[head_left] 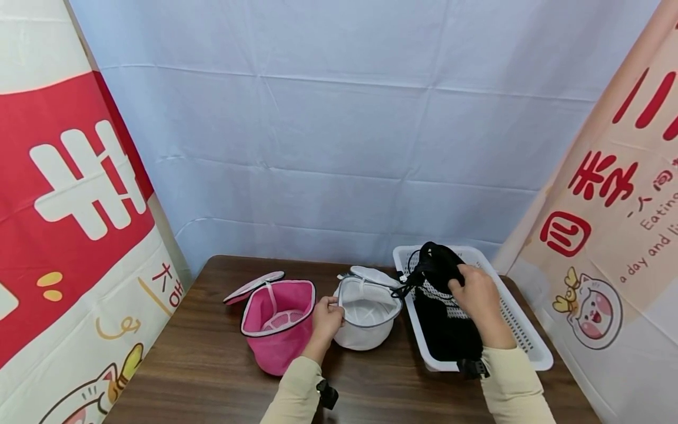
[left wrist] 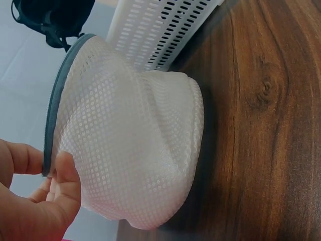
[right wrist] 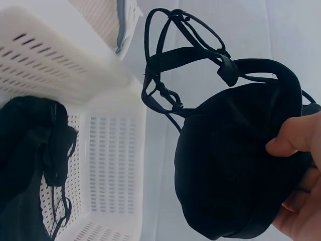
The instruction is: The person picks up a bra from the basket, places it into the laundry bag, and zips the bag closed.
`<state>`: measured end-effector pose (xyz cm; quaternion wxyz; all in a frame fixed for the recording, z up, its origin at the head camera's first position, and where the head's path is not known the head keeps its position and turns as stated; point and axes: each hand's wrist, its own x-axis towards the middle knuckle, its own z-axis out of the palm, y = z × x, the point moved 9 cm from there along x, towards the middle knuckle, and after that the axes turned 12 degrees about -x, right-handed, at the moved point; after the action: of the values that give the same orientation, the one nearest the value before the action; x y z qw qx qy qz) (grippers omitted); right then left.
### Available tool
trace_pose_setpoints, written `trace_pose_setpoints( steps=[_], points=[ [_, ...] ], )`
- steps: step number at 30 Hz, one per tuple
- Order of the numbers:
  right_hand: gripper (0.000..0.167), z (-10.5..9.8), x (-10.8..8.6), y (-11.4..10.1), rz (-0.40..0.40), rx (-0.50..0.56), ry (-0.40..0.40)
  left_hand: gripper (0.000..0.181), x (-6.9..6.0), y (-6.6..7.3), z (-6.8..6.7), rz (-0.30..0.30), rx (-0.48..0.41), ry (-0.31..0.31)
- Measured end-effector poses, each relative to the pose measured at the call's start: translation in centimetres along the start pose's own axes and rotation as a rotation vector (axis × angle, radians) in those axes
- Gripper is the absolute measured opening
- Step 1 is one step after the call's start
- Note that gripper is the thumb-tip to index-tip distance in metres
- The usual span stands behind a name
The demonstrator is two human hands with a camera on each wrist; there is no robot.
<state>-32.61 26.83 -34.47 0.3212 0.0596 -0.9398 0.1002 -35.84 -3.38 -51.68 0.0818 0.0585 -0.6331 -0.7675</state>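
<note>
I hold the black bra [right wrist: 225,165] at right of centre in the head view, above the upper end of the white basket [right wrist: 113,150], my right hand [head_left: 479,297] pinching one cup — the straps hang off to the left. More black clothes [head_left: 445,333] lie in the basket. With my left hand [head_left: 326,321] I pinch the zipped rim of the white bag [head_left: 365,338], bottom centre — its lid open. The open pink bag [head_left: 278,356] stands left of it on the table [head_left: 185,365].
</note>
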Motion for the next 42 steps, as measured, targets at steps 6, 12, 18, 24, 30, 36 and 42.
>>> trace_pose_setpoints(
  steps=[6,12,18,24,30,36,42],
  points=[
    [0.023,-0.2,-0.2,-0.8,-0.046,0.045,0.052,0.027,0.1,-0.1,0.0,-0.014,-0.007,-0.012],
    [0.021,-0.1,-0.4,-1.5,-0.083,0.069,0.068,0.028,-0.1,-0.3,-0.1,-0.021,-0.007,-0.024],
    [0.02,0.0,-0.5,-2.2,-0.088,0.097,0.057,0.027,-0.2,-0.3,-0.1,-0.015,-0.018,-0.027],
    [0.019,0.1,-0.7,-3.0,-0.11,0.121,0.072,0.028,-0.2,-0.5,-0.1,-0.043,-0.027,-0.021],
    [0.018,0.2,-0.9,-3.6,-0.136,0.144,0.112,0.03,-0.3,-0.5,0.0,-0.049,-0.043,-0.031],
    [0.018,0.2,-1.3,-4.4,-0.173,0.182,0.142,0.031,-0.3,-0.8,0.1,-0.055,-0.055,-0.041],
    [0.02,0.4,-1.4,-5.2,-0.201,0.22,0.124,0.031,-0.4,-0.5,0.2,-0.045,-0.072,-0.051]
  ],
)
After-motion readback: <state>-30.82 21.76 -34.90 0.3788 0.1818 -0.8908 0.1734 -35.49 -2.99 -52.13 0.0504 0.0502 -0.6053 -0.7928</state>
